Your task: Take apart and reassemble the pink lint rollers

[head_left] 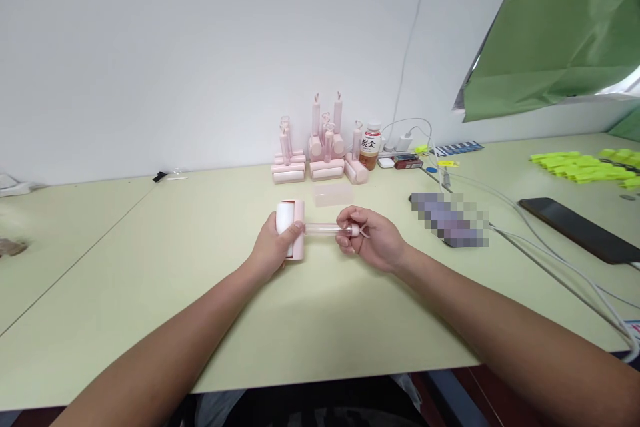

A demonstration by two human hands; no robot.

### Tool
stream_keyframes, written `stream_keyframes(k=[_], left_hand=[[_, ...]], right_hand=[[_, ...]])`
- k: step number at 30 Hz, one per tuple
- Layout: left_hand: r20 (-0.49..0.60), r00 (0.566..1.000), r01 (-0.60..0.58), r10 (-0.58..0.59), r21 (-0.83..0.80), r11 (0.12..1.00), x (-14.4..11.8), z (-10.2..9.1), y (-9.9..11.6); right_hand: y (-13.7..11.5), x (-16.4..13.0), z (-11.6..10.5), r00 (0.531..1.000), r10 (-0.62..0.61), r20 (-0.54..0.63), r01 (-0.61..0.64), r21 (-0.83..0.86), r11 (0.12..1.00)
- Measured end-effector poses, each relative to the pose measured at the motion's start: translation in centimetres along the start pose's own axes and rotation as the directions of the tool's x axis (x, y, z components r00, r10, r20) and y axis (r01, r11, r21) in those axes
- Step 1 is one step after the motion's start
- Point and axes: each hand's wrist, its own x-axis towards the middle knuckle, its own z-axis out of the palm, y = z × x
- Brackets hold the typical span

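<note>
Between my hands is a pink lint roller (pixel 299 248), held sideways above the table. My left hand (pixel 270 247) is closed round its head, where a white roll shows beside the pink casing, with the thumb across the casing. Its clear pink handle (pixel 323 229) points right. My right hand (pixel 373 239) pinches the handle's far end, near a small cord loop. A translucent pink cover (pixel 333 195) lies flat on the table just beyond. Behind it, several similar lint rollers (pixel 327 169) stand against the wall with their handles up.
A supplement bottle (pixel 370 147) stands right of the rollers, near a charger plug (pixel 405 142) and small boxes. Farther right lie a blurred-out phone (pixel 445 220), a black phone (pixel 580 227), white cables and several yellow-green pieces (pixel 575 167). A black item (pixel 160 177) lies at the left.
</note>
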Motion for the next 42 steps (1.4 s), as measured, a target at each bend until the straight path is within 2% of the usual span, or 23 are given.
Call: stream_keyframes(k=[5,14,18,24,29,33,36,40,42], left_hand=[[-0.049,0.999,-0.005,0.008,0.06,0.998,-0.2,0.0,0.1],[-0.074,0.996,-0.044,0.052,0.11,0.993,-0.3,0.0,-0.2],[-0.066,0.997,-0.04,0.047,0.112,0.993,-0.1,-0.1,-0.4],[-0.036,0.999,0.026,-0.025,0.033,0.999,0.3,-0.1,-0.7],[-0.025,0.999,0.028,-0.028,-0.01,1.0,0.5,0.0,-0.9],[-0.02,0.999,0.043,-0.044,-0.027,0.999,0.7,-0.1,-1.1],[-0.012,0.998,0.054,-0.056,-0.092,0.994,0.8,-0.2,-1.0],[0.035,0.997,0.071,-0.063,-0.353,0.933,1.2,-1.0,-0.5],[0.039,0.999,0.049,-0.036,-0.406,0.912,1.6,-1.5,-0.4]], right_hand=[[0.0,-0.1,0.5,0.997,0.008,-0.079,-0.01,-0.02,1.0],[0.6,-0.4,1.0,0.984,-0.082,-0.16,0.066,-0.101,0.993],[1.0,-0.1,0.7,0.987,-0.076,-0.145,0.065,-0.077,0.995],[0.7,0.3,0.4,0.993,-0.021,-0.114,0.019,-0.022,1.0],[0.5,0.4,0.1,0.996,0.037,-0.085,-0.034,0.034,0.999],[0.8,0.5,-0.3,0.998,0.039,-0.05,-0.038,0.029,0.999],[1.0,0.5,-0.3,1.0,0.007,-0.018,-0.007,0.013,1.0],[0.5,0.4,-0.2,0.999,-0.048,-0.014,0.049,0.057,0.997],[-0.1,0.4,-0.3,0.997,-0.071,-0.019,0.073,0.095,0.993]])
